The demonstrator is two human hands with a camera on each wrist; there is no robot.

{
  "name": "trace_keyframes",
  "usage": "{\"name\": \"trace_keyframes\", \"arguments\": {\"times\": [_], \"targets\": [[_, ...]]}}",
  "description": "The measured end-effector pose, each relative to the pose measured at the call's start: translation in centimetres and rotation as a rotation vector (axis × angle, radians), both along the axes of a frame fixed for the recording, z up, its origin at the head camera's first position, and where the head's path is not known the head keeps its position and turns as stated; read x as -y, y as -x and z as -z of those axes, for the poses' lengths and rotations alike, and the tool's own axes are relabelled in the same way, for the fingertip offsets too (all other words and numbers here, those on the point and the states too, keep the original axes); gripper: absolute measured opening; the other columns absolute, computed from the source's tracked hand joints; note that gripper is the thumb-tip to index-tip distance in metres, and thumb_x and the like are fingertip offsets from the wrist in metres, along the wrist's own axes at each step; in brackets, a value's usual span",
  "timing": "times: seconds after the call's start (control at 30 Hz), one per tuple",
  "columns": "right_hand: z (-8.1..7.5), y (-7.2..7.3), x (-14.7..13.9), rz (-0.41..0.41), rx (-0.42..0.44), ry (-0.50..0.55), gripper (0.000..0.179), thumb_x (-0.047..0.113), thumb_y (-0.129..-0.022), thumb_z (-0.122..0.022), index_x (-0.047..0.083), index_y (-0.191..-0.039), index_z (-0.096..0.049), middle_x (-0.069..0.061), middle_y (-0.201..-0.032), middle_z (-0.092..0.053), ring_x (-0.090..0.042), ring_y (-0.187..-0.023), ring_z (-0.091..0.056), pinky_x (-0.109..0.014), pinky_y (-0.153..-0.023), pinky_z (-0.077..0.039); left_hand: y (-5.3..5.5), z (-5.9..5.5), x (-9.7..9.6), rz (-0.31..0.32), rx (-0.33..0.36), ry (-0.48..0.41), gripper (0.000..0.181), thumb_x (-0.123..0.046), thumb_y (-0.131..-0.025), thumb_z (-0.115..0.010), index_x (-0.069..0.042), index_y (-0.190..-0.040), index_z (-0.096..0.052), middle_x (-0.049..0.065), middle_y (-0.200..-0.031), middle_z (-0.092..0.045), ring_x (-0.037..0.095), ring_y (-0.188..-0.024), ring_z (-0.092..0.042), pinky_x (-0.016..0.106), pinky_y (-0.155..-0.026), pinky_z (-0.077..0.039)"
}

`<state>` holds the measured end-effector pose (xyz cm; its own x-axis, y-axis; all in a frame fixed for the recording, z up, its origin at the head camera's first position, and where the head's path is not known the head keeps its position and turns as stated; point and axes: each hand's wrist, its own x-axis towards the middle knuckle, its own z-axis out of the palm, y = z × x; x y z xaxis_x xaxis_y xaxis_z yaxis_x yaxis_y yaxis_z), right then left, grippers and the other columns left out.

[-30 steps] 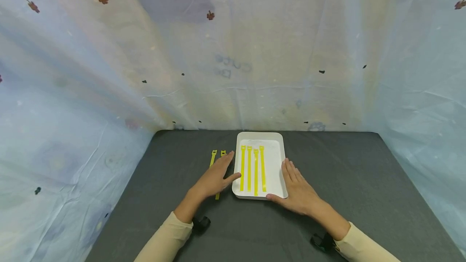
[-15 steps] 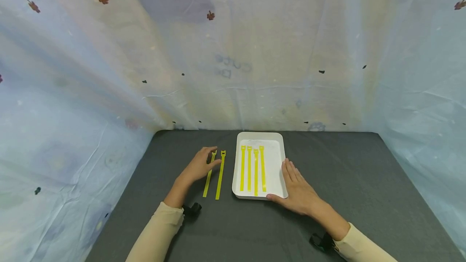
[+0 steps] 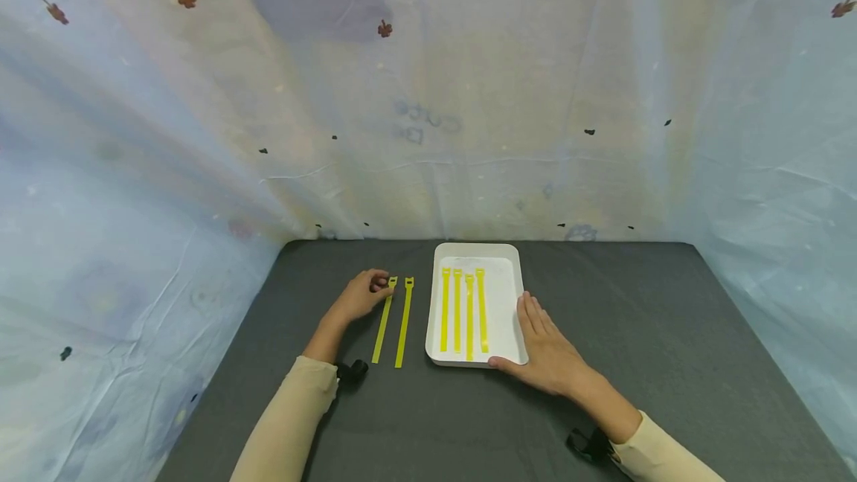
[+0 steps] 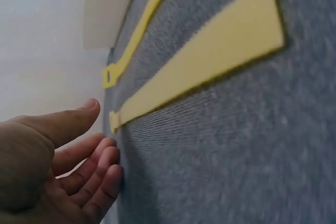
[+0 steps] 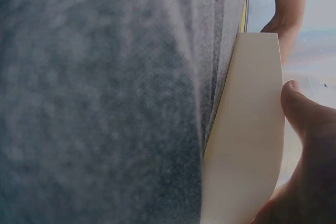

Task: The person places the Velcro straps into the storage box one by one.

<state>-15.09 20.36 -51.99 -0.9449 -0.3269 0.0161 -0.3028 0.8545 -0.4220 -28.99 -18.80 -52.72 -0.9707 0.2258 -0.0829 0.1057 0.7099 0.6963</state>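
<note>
The left hand (image 3: pixel 359 298), thumb parted from loosely curled fingers, should pinch the outer strap (image 3: pixel 382 327), at 9 o'clock from the tray (image 3: pixel 476 250), by its 12-o'clock end; the right hand (image 3: pixel 550 352), thumb spread, steadies the tray.

The person wears a plain cream left sleeve (image 3: pixel 286 419) and a matching right sleeve (image 3: pixel 659 449). A small black camera (image 3: pixel 353 373) sits at the left wrist, a similar dark device (image 3: pixel 591 445) at the right.

Head view high, forward-down; wrist views close, low (right shares tray (image 3: pixel 476 250))
</note>
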Motion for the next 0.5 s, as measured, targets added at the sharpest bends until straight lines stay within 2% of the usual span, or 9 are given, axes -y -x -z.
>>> {"name": "trace_keyframes", "arguments": {"times": [0.27,0.5], "targets": [[0.03,0.13,0.04,-0.003,-0.012,-0.003,0.128,0.078,-0.093,-0.065,-0.01,-0.167,-0.009,-0.027,-0.177,-0.004,-0.043,-0.165,-0.008,-0.058,-0.132,-0.019,0.94,0.68,0.16,-0.023,0.025,-0.034,0.047,-0.017,-0.105,-0.073,0.0,-0.147,-0.06,0.015,-0.129,-0.064,0.029,-0.11,-0.062,0.048,-0.092,-0.054],[0.26,0.1,0.08,0.0,-0.011,0.0,0.128,0.078,-0.093,-0.065,-0.01,-0.167,-0.009,-0.027,-0.177,-0.005,-0.044,-0.165,-0.009,-0.059,-0.131,-0.02,0.98,0.56,0.24,-0.015,0.036,-0.04,0.049,-0.015,-0.103,-0.075,-0.001,-0.147,-0.06,0.014,-0.126,-0.063,0.026,-0.105,-0.06,0.046,-0.088,-0.053]]}}
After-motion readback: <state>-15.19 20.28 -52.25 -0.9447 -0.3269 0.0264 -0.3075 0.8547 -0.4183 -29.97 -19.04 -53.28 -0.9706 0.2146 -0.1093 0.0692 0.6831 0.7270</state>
